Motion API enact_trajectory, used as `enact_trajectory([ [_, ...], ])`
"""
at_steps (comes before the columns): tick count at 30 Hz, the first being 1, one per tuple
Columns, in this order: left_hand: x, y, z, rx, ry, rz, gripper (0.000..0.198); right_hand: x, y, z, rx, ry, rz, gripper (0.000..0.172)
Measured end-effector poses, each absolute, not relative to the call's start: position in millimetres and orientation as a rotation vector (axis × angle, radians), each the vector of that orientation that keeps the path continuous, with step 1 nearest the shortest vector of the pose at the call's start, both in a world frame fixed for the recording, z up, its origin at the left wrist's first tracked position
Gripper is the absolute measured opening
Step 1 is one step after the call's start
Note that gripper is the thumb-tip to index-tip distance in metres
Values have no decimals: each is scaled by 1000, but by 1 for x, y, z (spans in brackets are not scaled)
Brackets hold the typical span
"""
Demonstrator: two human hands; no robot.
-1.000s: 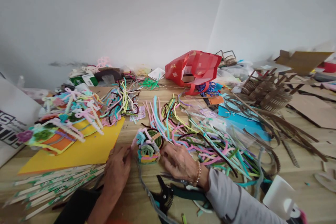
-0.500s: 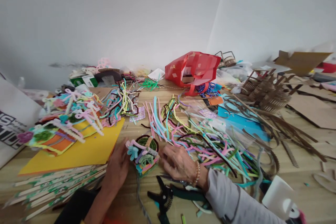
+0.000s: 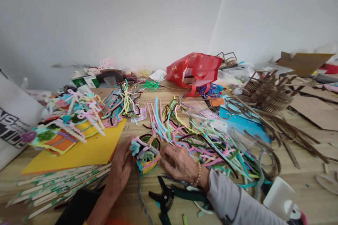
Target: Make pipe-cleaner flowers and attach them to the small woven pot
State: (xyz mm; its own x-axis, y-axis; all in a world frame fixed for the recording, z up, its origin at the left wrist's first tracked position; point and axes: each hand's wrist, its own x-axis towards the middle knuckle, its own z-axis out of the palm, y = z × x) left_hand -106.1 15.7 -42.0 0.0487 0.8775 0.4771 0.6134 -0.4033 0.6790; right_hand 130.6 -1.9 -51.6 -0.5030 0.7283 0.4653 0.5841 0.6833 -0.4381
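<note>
Fronting a plain grey wall (image 3: 132,14), cluttered wooden table (image 3: 311,174), small basket (image 3: 148,167) between left hand (image 3: 121,167) and right hand (image 3: 181,163), flowers (image 3: 147,157) facing the near side, long axis unclear, fingers curled narrow, grip indeterminable.

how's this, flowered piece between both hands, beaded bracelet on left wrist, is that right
Wrong side: the head view shows the beaded bracelet on the right wrist. The flowered piece is between the left hand and right hand, as you said.
</note>
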Motion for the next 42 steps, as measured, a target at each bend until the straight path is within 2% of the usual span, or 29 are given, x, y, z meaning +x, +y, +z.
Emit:
enact_trajectory([
  [4, -105, 14, -37, 1997, 1461, 1269, 40, 131, -1, -52, -1036, -2235, 310, 10],
  [11, -106, 11, -23, 2034, 1558, 1289, 34, 131, 4, -55, -1091, -2162, 324, 6],
  [18, -108, 11, -14, 2280, 1589, 1485, 19, 130, 1, -50, -1131, -2133, 353, 7],
  [21, -106, 7, -7, 2308, 1666, 1535, 19, 130, 0, -48, -1104, -2130, 359, 7],
  [25, -104, 0, 4, 1960, 1785, 1461, 25, 130, -2, -46, -1068, -2127, 346, 7],
  [33, -85, -13, 21, 1154, 1479, 1477, 29, 131, -2, -46, -1087, -2147, 376, 6],
  [42, -53, -40, 16, 945, 1310, 1467, 30, 131, -3, -49, -1145, -2168, 424, 6],
])
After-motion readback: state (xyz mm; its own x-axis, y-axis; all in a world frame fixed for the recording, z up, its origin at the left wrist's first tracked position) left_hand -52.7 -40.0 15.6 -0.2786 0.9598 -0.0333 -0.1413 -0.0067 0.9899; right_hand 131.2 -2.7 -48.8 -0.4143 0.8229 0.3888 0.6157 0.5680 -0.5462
